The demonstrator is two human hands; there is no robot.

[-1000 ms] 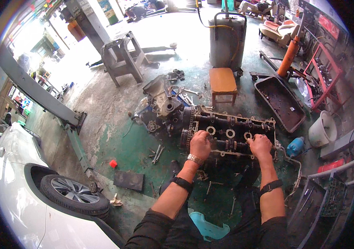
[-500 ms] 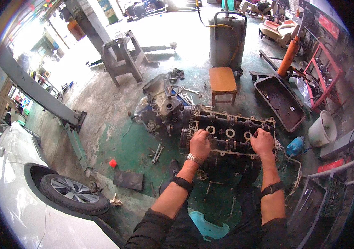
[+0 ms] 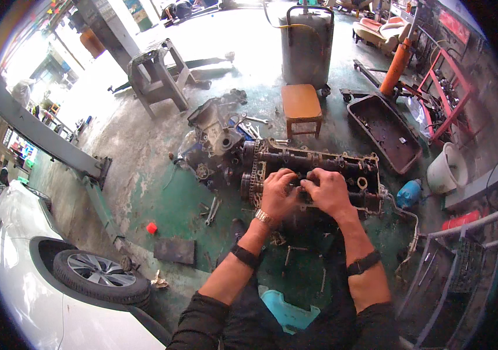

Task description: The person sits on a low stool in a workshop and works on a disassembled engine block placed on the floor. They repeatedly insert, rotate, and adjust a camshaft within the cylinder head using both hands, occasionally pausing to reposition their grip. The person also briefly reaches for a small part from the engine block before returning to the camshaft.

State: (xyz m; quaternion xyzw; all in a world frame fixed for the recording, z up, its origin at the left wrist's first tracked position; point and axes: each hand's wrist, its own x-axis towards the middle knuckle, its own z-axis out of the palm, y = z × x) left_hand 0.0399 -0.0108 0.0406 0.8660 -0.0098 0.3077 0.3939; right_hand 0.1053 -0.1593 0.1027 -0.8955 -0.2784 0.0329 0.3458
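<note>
Facing inward over engine (image 3: 347, 165), L hand (image 3: 280, 195), R hand (image 3: 327, 192), curled; can't tell grip.

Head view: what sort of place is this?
Most likely a car repair workshop: an opened-up engine with its insides exposed, a white car at the left, and loose wrenches near the engine.

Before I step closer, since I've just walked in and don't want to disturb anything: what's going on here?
Someone's left hand and right hand are close together over an opened engine. Whether they hold anything is hidden. Wrenches lie on the floor to the engine's left, and a stool with an orange seat stands just beyond it.
</note>
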